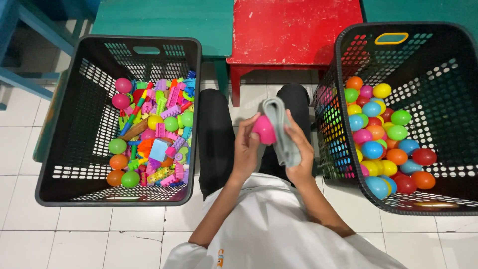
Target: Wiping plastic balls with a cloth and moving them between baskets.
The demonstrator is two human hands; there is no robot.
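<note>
Person seated, seen from above. L hand grips 1 pink ball, fingers curled round it, at lap height between the 2 baskets. R hand closed on 1 grey cloth, folded, pressed against the ball's right side.

Baskets: 2, black, perforated. Left basket: mixed plastic blocks plus balls; approx 10 balls visible (3 pink, about 4 green, 2 orange, 1 yellow), blocks too jumbled to count. Right basket: balls only, approx 30, mixed colours, exact no. can't tell; 1 yellow handle slot at far rim.

Behind: 1 red stool, green benches either side. White tile floor.
</note>
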